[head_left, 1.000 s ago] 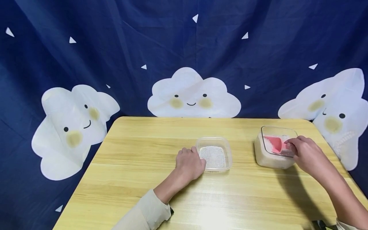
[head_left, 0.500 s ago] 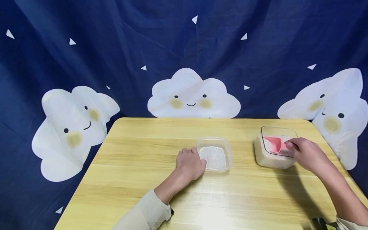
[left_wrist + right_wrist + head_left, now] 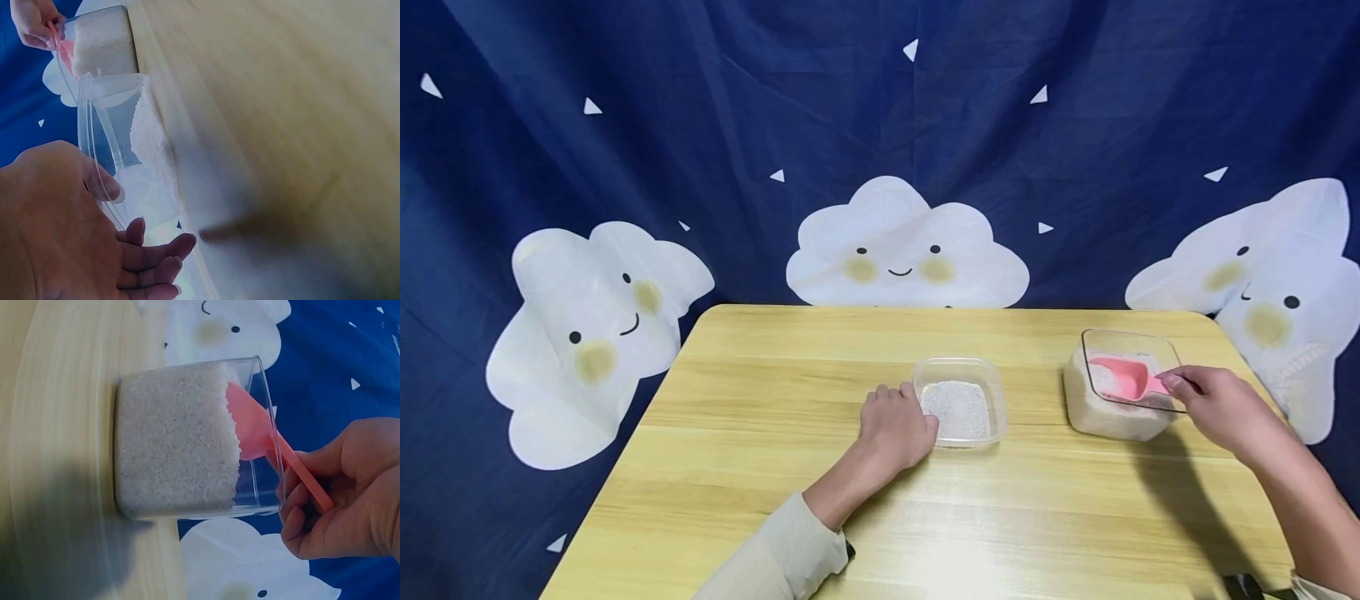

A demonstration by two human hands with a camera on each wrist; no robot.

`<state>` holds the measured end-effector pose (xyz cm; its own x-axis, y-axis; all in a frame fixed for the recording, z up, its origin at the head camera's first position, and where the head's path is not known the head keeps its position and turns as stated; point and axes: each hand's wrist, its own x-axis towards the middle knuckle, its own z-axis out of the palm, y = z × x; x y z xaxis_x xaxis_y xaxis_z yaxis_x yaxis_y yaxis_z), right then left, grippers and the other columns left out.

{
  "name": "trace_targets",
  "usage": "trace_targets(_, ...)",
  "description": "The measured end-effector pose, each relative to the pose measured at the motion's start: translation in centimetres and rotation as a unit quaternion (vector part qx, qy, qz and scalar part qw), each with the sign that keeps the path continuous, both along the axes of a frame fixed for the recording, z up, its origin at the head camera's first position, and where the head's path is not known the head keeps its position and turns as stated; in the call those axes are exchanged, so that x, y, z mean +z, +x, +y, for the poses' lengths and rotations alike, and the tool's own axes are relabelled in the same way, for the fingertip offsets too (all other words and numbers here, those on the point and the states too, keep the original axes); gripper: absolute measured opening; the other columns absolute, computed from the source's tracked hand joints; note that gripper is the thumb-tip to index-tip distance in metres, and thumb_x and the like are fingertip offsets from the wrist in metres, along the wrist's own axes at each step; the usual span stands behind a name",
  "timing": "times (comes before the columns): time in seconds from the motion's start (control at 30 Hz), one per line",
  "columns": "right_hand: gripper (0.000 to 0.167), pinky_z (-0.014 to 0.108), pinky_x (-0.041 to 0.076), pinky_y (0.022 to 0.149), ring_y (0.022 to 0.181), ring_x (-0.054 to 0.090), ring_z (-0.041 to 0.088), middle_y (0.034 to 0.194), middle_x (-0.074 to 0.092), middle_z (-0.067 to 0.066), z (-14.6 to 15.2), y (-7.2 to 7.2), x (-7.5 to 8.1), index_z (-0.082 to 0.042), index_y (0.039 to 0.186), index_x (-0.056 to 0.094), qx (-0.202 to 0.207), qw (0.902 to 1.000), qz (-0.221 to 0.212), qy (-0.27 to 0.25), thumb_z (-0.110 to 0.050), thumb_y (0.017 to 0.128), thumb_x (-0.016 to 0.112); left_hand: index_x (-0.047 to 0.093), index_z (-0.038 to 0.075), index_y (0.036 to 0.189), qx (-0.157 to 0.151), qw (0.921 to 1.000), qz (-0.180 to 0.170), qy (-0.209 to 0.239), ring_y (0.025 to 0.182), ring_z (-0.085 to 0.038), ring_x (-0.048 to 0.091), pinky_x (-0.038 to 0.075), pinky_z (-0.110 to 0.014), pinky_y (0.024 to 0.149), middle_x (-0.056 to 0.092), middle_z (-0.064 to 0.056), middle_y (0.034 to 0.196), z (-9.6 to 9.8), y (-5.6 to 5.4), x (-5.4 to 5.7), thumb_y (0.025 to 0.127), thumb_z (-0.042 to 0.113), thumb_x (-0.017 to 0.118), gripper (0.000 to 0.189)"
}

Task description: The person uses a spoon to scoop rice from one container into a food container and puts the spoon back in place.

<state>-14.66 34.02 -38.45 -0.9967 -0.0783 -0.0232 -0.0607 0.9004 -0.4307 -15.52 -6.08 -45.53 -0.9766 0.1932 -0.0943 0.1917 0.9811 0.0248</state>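
Observation:
My right hand (image 3: pixel 1228 408) grips the handle of a pink scoop (image 3: pixel 251 425) over the near right corner of a clear square container (image 3: pixel 1116 423) filled most of the way with rice (image 3: pixel 175 444). The scoop's bowl sits at the rice surface inside, with white grains in it. To the left stands a smaller clear plastic tub (image 3: pixel 996 387) with a low layer of rice (image 3: pixel 957 408). My left hand (image 3: pixel 895 429) holds this tub at its left side, thumb (image 3: pixel 107 184) at the rim and fingers curled along the wall.
Both containers stand on a wood-grain table (image 3: pixel 760 367), some distance apart. Behind the table's far edge hangs a dark blue curtain (image 3: pixel 850 108) with smiling clouds (image 3: pixel 902 242) printed on it.
My right hand has drawn back a little to the right, and the scoop has shifted and levelled, so more of its handle shows. My left hand and the tub keep their place.

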Motion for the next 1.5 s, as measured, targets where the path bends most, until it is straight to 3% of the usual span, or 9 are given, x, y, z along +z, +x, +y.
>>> trace_targets(0.13, 0.038, 0.052, 0.047, 0.079, 0.099, 0.058, 0.046, 0.117, 0.064, 0.038, 0.4, 0.2, 0.1, 0.018, 0.123, 0.061, -0.005, 0.9996, -0.027, -0.009, -0.013, 0.109, 0.045, 0.053, 0.002, 0.104, 0.002, 1.0000, -0.003, 0.000, 0.084, -0.025, 0.050, 0.043, -0.035, 0.080, 0.063, -0.010, 0.091, 0.0, 0.0, 0.0, 0.099, 0.039, 0.040, 0.040)
trace_targets(0.23, 0.039, 0.045, 0.047, 0.077, 0.097, 0.059, 0.042, 0.117, 0.064, 0.038, 0.6, 0.3, 0.1, 0.018, 0.124, 0.061, -0.010, 0.9993, -0.032, -0.018, -0.014, 0.109, 0.044, 0.052, 0.002, 0.104, 0.002, 1.0000, -0.005, -0.002, 0.083, -0.025, 0.050, 0.043, -0.035, 0.080, 0.063, -0.010, 0.090, 0.0, 0.0, 0.0, 0.099, 0.040, 0.040, 0.040)
trace_targets(0.4, 0.040, 0.031, 0.044, 0.071, 0.089, 0.057, 0.019, 0.114, 0.065, 0.034, 1.0, 0.4, -0.1, 0.017, 0.124, 0.061, -0.014, 0.9987, -0.034, -0.036, -0.015, 0.109, 0.044, 0.053, 0.002, 0.105, 0.000, 1.0000, -0.003, -0.003, 0.083, -0.025, 0.050, 0.044, -0.035, 0.081, 0.063, -0.010, 0.090, 0.0, -0.1, -0.2, 0.099, 0.041, 0.039, 0.041)
trace_targets(0.6, 0.040, 0.020, 0.041, 0.067, 0.081, 0.044, -0.011, 0.110, 0.067, 0.029, 1.5, 0.3, -0.3, 0.019, 0.124, 0.061, -0.013, 0.9975, -0.025, -0.065, -0.015, 0.110, 0.043, 0.052, 0.002, 0.104, 0.001, 1.0000, -0.006, -0.002, 0.083, -0.025, 0.050, 0.044, -0.036, 0.081, 0.062, -0.010, 0.090, -0.1, -0.2, -0.1, 0.099, 0.041, 0.039, 0.042)
trace_targets(0.8, 0.039, 0.015, 0.040, 0.065, 0.079, 0.045, -0.013, 0.096, 0.068, 0.003, 1.8, 0.3, -0.6, 0.019, 0.125, 0.060, -0.013, 0.9959, -0.021, -0.087, -0.012, 0.109, 0.042, 0.052, 0.002, 0.105, 0.003, 0.9999, -0.014, 0.002, 0.083, -0.025, 0.049, 0.043, -0.035, 0.080, 0.062, -0.010, 0.090, -0.1, -0.2, 0.0, 0.100, 0.042, 0.039, 0.042)
trace_targets(0.97, 0.040, 0.013, 0.039, 0.066, 0.080, 0.045, -0.012, 0.088, 0.058, -0.019, 2.1, 0.3, -0.6, 0.021, 0.127, 0.058, -0.017, 0.9934, -0.030, -0.109, -0.011, 0.109, 0.040, 0.052, 0.002, 0.106, 0.002, 0.9999, -0.013, 0.001, 0.084, -0.025, 0.050, 0.043, -0.035, 0.081, 0.063, -0.010, 0.092, 0.0, -0.2, -0.1, 0.100, 0.042, 0.039, 0.043)
trace_targets(1.5, 0.043, 0.019, 0.037, 0.065, 0.077, 0.043, -0.003, 0.084, 0.053, -0.014, 1.9, 0.6, -0.9, 0.022, 0.127, 0.056, -0.039, 0.9888, -0.014, -0.143, -0.014, 0.110, 0.040, 0.051, 0.001, 0.105, -0.002, 0.9999, -0.016, -0.001, 0.084, -0.026, 0.050, 0.043, -0.037, 0.080, 0.062, -0.011, 0.090, 0.0, -0.2, 0.1, 0.100, 0.041, 0.038, 0.042)
